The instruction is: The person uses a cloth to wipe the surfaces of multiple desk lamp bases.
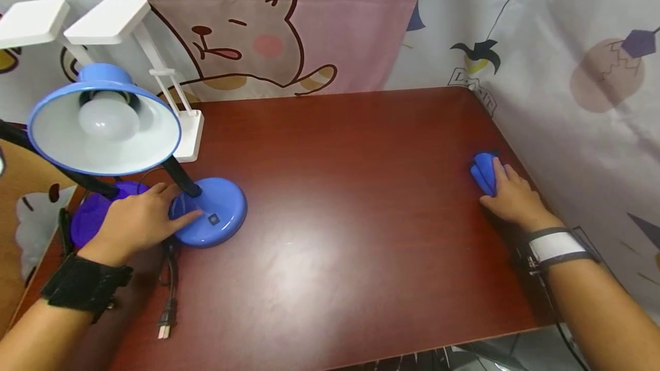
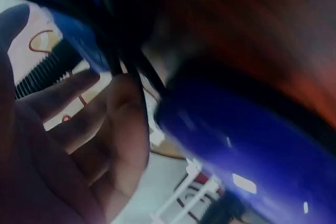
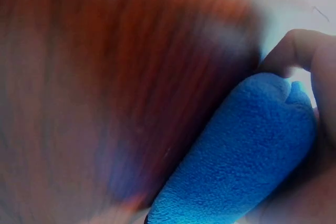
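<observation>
At the left of the head view stands a blue desk lamp (image 1: 232, 210) with a round base and a tilted shade. My left hand (image 1: 138, 219) grips the edge of that base, thumb on top near the switch; the fingertips are partly hidden. In the left wrist view its curled fingers (image 2: 128, 129) are beside dark cords and a purple lamp base (image 2: 252, 150). My right hand (image 1: 515, 196) holds a folded blue cloth (image 1: 483, 172) against the table near its right edge. The cloth (image 3: 236, 150) looks fuzzy in the right wrist view, with fingers curled over its far end.
White desk lamps (image 1: 189, 136) stand at the back left. A power plug (image 1: 166, 319) and its cord lie on the brown table (image 1: 350, 188) near my left forearm. Printed fabric (image 1: 356, 27) hangs behind and along the right side.
</observation>
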`<state>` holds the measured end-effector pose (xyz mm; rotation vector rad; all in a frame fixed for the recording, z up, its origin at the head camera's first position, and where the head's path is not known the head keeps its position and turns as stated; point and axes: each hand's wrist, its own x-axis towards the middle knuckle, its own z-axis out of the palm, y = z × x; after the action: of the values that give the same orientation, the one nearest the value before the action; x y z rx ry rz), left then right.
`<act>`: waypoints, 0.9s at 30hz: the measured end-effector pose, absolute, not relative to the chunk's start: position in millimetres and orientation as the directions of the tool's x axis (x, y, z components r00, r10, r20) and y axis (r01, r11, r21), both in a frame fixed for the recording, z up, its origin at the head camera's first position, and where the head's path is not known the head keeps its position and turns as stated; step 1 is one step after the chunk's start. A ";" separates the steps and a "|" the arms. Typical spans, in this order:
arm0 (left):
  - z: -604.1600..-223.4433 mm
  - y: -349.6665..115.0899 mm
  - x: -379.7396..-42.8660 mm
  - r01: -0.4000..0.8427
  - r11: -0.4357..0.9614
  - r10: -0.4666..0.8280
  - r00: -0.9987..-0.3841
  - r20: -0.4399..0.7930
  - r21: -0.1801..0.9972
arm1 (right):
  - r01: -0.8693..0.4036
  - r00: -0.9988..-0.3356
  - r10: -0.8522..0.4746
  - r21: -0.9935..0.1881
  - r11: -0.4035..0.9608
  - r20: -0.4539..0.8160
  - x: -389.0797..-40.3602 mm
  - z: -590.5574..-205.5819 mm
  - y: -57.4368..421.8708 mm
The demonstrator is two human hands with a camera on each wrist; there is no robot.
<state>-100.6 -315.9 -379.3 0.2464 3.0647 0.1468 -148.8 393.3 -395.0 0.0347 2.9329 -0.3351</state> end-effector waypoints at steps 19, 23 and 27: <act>-386.7 -213.4 -160.5 0.333 0.919 0.349 -0.936 -0.042 0.211 | -0.213 -0.977 -0.186 -0.388 0.896 0.106 -161.7 -367.1 272.5; -387.1 -182.0 -185.7 0.339 0.913 0.362 -0.929 -0.072 0.226 | -0.296 -0.955 -0.256 -0.439 0.848 0.149 -161.3 -362.2 233.8; -384.8 -153.5 -208.7 0.372 0.901 0.400 -0.912 -0.093 0.221 | -0.361 -0.933 -0.320 -0.459 0.812 0.166 -157.8 -354.6 200.4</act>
<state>-208.7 -153.5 -384.8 0.5976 2.9297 0.3001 -157.8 200.4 -354.6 -0.5773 3.0676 -0.8026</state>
